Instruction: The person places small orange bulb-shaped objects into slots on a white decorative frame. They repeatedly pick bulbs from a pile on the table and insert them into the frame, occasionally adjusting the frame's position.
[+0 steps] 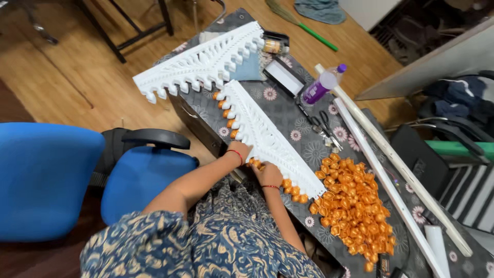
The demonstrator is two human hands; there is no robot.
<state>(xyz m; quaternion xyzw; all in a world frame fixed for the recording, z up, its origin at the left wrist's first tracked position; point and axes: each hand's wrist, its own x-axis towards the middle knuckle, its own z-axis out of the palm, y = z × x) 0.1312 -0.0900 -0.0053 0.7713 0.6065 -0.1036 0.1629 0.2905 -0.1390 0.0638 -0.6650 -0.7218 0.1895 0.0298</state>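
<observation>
Both hands work at the near edge of a long white scalloped trim [267, 141] lying diagonally on the worktop [303, 118], which has a grey floral cover. Left hand [240, 153] rests on the trim's edge, fingers curled over it; cannot tell how tight the grip is or whether it pinches anything besides the trim. Right hand [267, 174] sits just beside it, fingertips closed around small orange beads [256, 163] at the trim's scallops; exact pinch is hidden by the fingers. Both wrists wear red thread bands.

Orange beads already sit on the scallop tips along the trim's left edge, a run near the top [228, 116] and another near the bottom end [294, 191]. A big pile of the same orange beads [355, 206] lies on the worktop right of the trim, near the right hand but apart from it.

A second white trim [200, 62] lies across the far end, touching the first at its top. Beyond: scissors [321, 123], a clear bottle [323, 83] with purple liquid, and two long white rods [391, 164] along the right edge. Blue chair [46, 180] at left, on wood floor.
</observation>
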